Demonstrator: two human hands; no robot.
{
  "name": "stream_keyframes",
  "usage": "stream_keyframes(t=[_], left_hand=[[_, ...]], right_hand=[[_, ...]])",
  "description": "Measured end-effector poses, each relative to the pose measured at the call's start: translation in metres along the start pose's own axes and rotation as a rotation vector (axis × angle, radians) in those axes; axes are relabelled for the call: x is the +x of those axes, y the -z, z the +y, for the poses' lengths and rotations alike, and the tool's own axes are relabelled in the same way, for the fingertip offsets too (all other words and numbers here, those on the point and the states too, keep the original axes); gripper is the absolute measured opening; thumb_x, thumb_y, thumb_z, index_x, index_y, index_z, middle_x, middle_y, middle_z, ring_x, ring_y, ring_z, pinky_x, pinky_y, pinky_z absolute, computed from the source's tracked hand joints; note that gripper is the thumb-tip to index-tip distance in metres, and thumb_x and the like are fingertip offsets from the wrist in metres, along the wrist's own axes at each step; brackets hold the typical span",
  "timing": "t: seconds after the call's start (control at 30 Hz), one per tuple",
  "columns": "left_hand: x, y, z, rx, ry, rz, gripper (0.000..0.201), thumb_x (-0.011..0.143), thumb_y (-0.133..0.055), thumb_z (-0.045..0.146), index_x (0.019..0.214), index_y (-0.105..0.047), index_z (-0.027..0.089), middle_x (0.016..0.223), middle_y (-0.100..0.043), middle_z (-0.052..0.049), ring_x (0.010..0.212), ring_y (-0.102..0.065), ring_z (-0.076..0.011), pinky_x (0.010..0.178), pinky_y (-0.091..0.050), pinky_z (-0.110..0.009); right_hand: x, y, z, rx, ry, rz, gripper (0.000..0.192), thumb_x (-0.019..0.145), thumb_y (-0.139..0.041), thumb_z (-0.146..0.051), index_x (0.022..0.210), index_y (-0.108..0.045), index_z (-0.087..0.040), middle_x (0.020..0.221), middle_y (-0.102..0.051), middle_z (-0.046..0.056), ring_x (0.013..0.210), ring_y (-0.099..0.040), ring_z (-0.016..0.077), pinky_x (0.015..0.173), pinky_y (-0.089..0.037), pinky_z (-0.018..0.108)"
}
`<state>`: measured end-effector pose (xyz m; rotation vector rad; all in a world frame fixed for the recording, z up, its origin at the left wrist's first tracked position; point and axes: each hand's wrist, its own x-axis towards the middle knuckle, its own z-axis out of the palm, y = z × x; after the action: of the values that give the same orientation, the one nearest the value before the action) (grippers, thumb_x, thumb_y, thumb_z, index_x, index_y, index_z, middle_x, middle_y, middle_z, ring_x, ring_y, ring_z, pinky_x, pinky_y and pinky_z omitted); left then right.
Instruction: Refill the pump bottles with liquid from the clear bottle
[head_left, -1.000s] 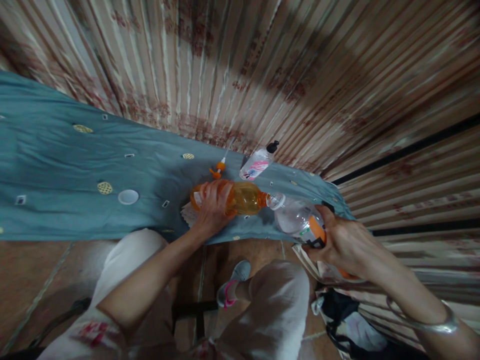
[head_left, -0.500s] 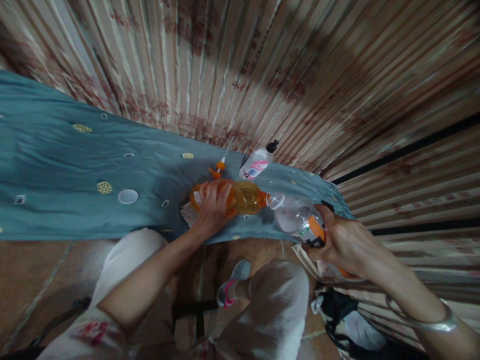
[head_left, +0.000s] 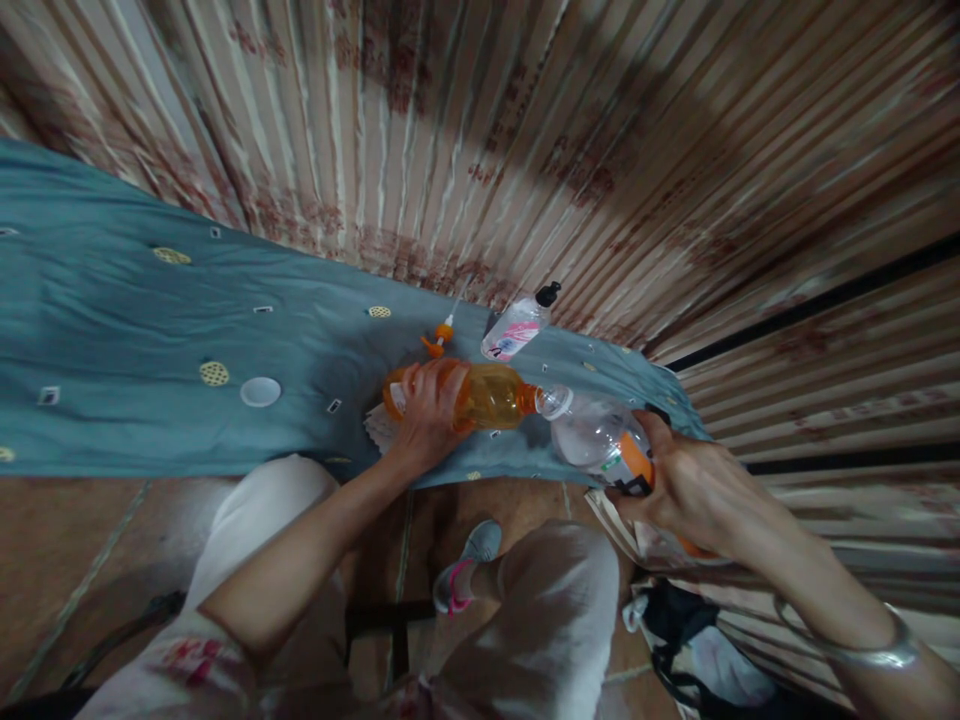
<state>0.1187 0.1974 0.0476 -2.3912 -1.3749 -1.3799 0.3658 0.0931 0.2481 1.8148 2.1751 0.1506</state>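
Observation:
My left hand [head_left: 431,415] is wrapped round an orange see-through bottle [head_left: 495,395], tilted so its neck points right. A large clear plastic bottle [head_left: 589,430] with an orange and black label lies in the grip of my right hand [head_left: 682,480], its open mouth facing left. The two bottle mouths meet; whether liquid passes between them I cannot tell. Behind the orange bottle lies an orange pump head [head_left: 441,336] with a thin clear tube. Close by is a clear pump bottle [head_left: 517,328] with a black top and pink label.
A teal cloth [head_left: 120,330] with small printed shapes covers the long surface. On it, to the left, rests a small white round lid or dish [head_left: 260,391]. A pleated curtain [head_left: 450,130] runs along the back. A black and white bag [head_left: 705,640] sits low at the right.
The view has shifted very slightly. Both hands keep their grips, and the two bottles stay mouth to mouth.

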Motion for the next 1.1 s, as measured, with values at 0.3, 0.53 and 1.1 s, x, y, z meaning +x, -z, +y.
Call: stream_keyframes(t=[0.3,0.53,1.1], left_hand=[[0.0000,0.0003,-0.0002,-0.006,0.000,-0.009,0.073,0.079,-0.073,0.043,0.140,-0.043,0.015,0.129,-0.059,-0.018,0.121,-0.056,-0.0333,0.106,-0.039,-0.049],[0.0001,0.0013,-0.0002,-0.021,-0.001,-0.019,0.074,0.078,-0.073,0.041,0.141,-0.042,0.014,0.129,-0.059,-0.019,0.121,-0.056,-0.0340,0.107,-0.039,-0.050],[0.0003,0.0003,0.0001,-0.017,0.019,-0.045,0.073,0.077,-0.074,0.040,0.139,-0.043,0.016,0.130,-0.060,-0.018,0.121,-0.056,-0.0339,0.106,-0.039,-0.050]], right_hand=[[0.0006,0.0024,-0.0021,-0.013,-0.034,-0.058,0.049,0.076,-0.063,-0.041,0.112,-0.052,-0.010,0.061,-0.057,0.001,0.057,-0.061,0.0234,0.052,-0.031,0.028],[-0.0012,-0.0018,0.0010,-0.012,-0.025,-0.011,0.045,0.077,-0.064,-0.039,0.110,-0.053,-0.011,0.057,-0.056,0.000,0.054,-0.059,0.0225,0.051,-0.031,0.029],[-0.0023,-0.0048,0.0040,-0.051,0.003,0.030,0.046,0.077,-0.063,-0.037,0.113,-0.055,-0.010,0.061,-0.062,0.004,0.055,-0.063,0.0240,0.049,-0.033,0.029]])
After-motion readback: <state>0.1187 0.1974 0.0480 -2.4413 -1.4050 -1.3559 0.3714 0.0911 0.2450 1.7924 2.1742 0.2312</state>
